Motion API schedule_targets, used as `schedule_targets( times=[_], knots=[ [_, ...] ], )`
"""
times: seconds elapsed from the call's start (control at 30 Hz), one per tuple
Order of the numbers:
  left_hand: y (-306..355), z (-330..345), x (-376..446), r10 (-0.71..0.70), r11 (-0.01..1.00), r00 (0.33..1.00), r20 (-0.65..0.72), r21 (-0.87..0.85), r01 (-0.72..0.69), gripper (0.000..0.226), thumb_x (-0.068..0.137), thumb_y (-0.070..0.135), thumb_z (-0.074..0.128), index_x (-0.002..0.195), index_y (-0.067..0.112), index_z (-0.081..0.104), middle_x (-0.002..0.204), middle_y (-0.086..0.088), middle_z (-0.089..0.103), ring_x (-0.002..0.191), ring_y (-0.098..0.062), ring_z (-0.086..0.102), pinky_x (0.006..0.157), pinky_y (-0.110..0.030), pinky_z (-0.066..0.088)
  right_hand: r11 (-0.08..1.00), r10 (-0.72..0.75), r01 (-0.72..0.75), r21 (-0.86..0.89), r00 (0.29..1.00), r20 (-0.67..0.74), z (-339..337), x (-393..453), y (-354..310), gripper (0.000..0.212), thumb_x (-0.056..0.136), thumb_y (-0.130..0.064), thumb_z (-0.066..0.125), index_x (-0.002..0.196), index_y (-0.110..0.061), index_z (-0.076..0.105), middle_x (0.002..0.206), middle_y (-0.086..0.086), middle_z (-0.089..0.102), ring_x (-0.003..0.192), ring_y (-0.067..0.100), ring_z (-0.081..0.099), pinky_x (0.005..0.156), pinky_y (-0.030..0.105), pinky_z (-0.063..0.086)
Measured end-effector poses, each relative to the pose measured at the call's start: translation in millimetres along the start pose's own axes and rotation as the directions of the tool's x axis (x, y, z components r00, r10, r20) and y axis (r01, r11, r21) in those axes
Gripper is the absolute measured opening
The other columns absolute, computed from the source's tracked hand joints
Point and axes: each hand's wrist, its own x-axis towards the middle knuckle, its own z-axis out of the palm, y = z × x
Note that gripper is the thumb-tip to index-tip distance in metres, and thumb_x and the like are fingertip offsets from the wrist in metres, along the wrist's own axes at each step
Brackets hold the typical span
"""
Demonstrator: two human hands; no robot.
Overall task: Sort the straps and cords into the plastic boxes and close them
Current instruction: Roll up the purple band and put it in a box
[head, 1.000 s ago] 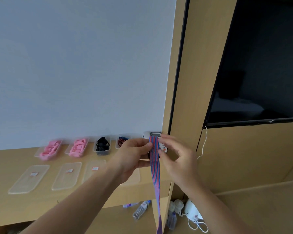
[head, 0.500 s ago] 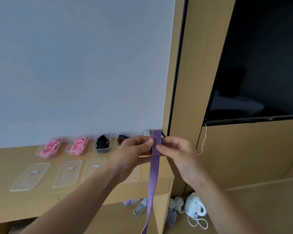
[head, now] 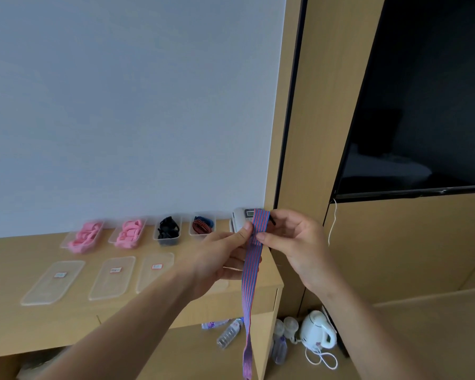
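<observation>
Left hand (head: 225, 259) comes up from the lower left, forearm stretched out over the worktop (head: 17, 322), thumb and fingers pinching the striped red-and-blue strap (head: 251, 272) near its top. Right hand (head: 294, 242) comes in from the lower right and its grip pinches the same strap on the other edge, fingers curled around the upper end. The strap hangs straight down between them, past the worktop's front edge toward the floor. On the wooden worktop, going left to right along the wall: two clear plastic boxes (head: 84, 237) with pink straps, one with black cords (head: 168, 229), one with red and blue cords (head: 202, 224), then a grey phone-like device (head: 240, 218) partly behind the strap. Three clear lids (head: 52, 282) lie flat in front of the boxes. Right side has wood panelling and a dark TV screen (head: 422, 105). Down on the floor there's a white kettle (head: 317, 333) and some bottles (head: 229, 334).
</observation>
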Motion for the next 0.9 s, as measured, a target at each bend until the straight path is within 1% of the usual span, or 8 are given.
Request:
schedule_targets(
  times=[0.1,0.23,0.33,0.43,0.57,0.67,0.8,0.9],
  knots=[
    [-0.4,-0.8,-1.3,-0.023,1.000,1.000,0.013,0.006,0.023,0.071,0.071,0.076,0.071,0.099,0.011,0.078,0.106,-0.019,0.076,0.097,-0.030,0.073,0.085,-0.040,0.060,0.994,-0.063,0.060,-0.090,0.998,-0.020,-0.8,-3.1,2.7,0.035,0.071,-0.006,0.082,0.092,-0.033,0.077,0.093,0.000,0.078,0.086,0.016,0.074,0.081,0.031,0.060],
    [2.7,-0.9,-1.5,0.012,0.996,1.000,0.026,-0.092,-0.009,0.051,0.091,0.052,0.067,0.111,0.006,0.076,0.115,-0.021,0.073,0.099,-0.030,0.072,0.084,-0.040,0.060,0.938,-0.236,0.222,-0.267,0.971,-0.023,-0.6,-8.4,8.9,0.021,0.073,-0.005,0.081,0.087,-0.021,0.079,0.090,0.000,0.077,0.087,0.019,0.075,0.081,0.037,0.059],
    [5.8,-1.4,-0.4,0.038,0.989,0.999,0.012,-0.141,-0.036,0.036,0.096,0.033,0.064,0.112,0.002,0.075,0.116,-0.023,0.073,0.098,-0.031,0.069,0.087,-0.041,0.059,0.846,-0.409,0.371,-0.382,0.913,-0.018,1.6,-11.8,9.2,0.021,0.067,0.002,0.079,0.080,-0.015,0.078,0.089,-0.001,0.075,0.087,0.013,0.073,0.081,0.029,0.057],
    [8.0,0.3,-0.2,0.046,0.988,0.999,0.006,-0.147,-0.045,0.033,0.097,0.025,0.064,0.114,-0.002,0.072,0.111,-0.020,0.075,0.094,-0.030,0.070,0.086,-0.041,0.059,0.762,-0.456,0.395,-0.513,0.890,0.008,2.7,-15.4,6.9,0.025,0.066,0.015,0.081,0.079,-0.006,0.080,0.092,0.005,0.074,0.087,0.012,0.071,0.081,0.020,0.054],
    [8.7,0.2,1.2,0.045,0.981,0.999,-0.003,-0.187,-0.045,0.027,0.099,0.016,0.059,0.113,-0.003,0.072,0.104,-0.017,0.074,0.089,-0.025,0.072,0.078,-0.036,0.061,0.595,-0.583,0.508,-0.623,0.806,0.101,3.9,-19.2,2.4,0.022,0.074,0.015,0.077,0.080,-0.005,0.082,0.094,0.012,0.074,0.082,0.025,0.073,0.074,0.030,0.056],
    [9.6,0.5,2.9,0.059,0.980,0.998,-0.001,-0.192,-0.058,0.021,0.097,0.015,0.060,0.102,0.006,0.079,0.100,-0.013,0.076,0.085,-0.021,0.073,0.075,-0.035,0.061,0.557,-0.602,0.514,-0.652,0.791,0.110,1.3,-21.1,3.1,0.025,0.075,0.016,0.077,0.082,-0.008,0.083,0.097,0.013,0.073,0.084,0.027,0.072,0.072,0.037,0.057],
    [11.7,3.7,1.7,0.080,0.985,0.995,0.055,-0.159,-0.071,0.023,0.088,0.023,0.070,0.105,0.012,0.080,0.100,-0.012,0.076,0.085,-0.022,0.074,0.074,-0.032,0.060,0.488,-0.594,0.515,-0.704,0.788,0.165,-1.0,-22.5,5.0,0.036,0.069,0.024,0.075,0.081,-0.009,0.083,0.099,0.014,0.071,0.089,0.028,0.071,0.077,0.034,0.055],
    [11.7,5.6,2.9,0.109,0.988,0.994,0.015,-0.115,-0.107,0.017,0.090,0.011,0.070,0.103,0.011,0.080,0.098,-0.014,0.077,0.085,-0.024,0.074,0.072,-0.031,0.059,0.518,-0.585,0.508,-0.688,0.798,0.148,-1.5,-22.2,3.7,0.035,0.071,0.023,0.071,0.080,-0.009,0.082,0.098,0.010,0.070,0.088,0.022,0.070,0.075,0.031,0.055]
  ],
)
